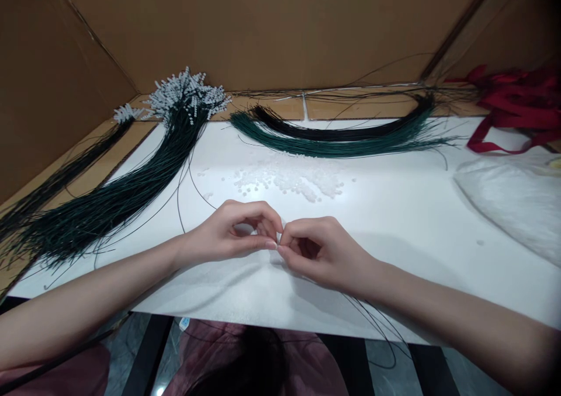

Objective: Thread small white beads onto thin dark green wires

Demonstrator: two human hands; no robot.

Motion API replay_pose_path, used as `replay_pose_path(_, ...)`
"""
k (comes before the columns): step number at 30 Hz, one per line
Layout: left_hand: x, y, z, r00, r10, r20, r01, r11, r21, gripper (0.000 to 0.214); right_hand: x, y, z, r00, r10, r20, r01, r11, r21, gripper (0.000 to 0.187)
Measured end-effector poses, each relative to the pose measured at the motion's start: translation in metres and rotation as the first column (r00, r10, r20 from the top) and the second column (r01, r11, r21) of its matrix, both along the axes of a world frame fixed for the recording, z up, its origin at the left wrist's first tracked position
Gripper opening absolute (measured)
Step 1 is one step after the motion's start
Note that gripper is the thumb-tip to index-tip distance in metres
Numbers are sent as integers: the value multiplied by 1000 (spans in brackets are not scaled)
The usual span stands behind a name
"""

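At the far left, a slim bundle of dark wires tipped with white beads (65,177) lies slantwise on a brown cardboard surface beside the white tabletop (407,191). Just right of it, a much thicker bundle of dark green wires (131,191) fans toward the near left, its far ends crowded with short white beaded tips (188,95); a few thin strands stray from it toward the left wrist. The person's left hand (243,229) is above the near part of the tabletop, its thumb and forefinger bent to a narrow pinch whose tips meet those of the other hand. Beyond the hands, small translucent white beads (302,183) are scattered loosely on the tabletop, with a curved bundle of plain green wires (307,145) behind them and a curved bundle of black wires (324,132) along its far side. The right hand (324,244) is curled with thumb and forefinger drawn close together; whether a bead or wire sits between the fingertips of either hand, I cannot tell. Below the right forearm, several thin dark strands (381,332) loop past the near edge. At the far right lie a clear plastic bag (512,197) and, behind it, a heap of red ribbon (504,110).
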State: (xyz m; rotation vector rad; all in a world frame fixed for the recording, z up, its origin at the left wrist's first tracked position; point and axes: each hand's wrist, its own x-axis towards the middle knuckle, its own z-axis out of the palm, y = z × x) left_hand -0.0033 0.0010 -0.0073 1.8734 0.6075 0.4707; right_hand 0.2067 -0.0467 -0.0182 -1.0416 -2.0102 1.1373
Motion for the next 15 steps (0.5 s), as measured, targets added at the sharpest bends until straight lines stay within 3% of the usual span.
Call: replay_pose_path(15,-1,0,-1,1000,0,-10,0,1000,-3,14,1,-1,1,1000,6,-3,-6,1000,-3,17)
